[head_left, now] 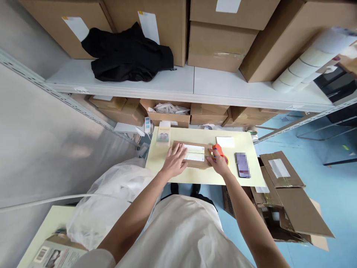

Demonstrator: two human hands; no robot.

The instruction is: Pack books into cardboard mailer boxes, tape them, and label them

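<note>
A small cardboard box (192, 166) with white labels on its top lies on the pale yellow table, a seam running along its middle. My left hand (175, 160) rests on the box's left part, fingers stretched out and holding nothing. At the right end of the box, my right hand (219, 162) is closed around a red-orange tape dispenser (218, 149); a yellow edge of it shows beside the fingers. The hand partly hides the dispenser and the box end.
On the pale table (156, 163) are a stack of printed cards (163, 134), a white paper pad (225, 142) and a phone (242, 165). A shelf (167, 82) with cartons and black clothing overhangs behind. Opened cartons (287, 197) lie right; plastic wrap (111, 193) bulges left.
</note>
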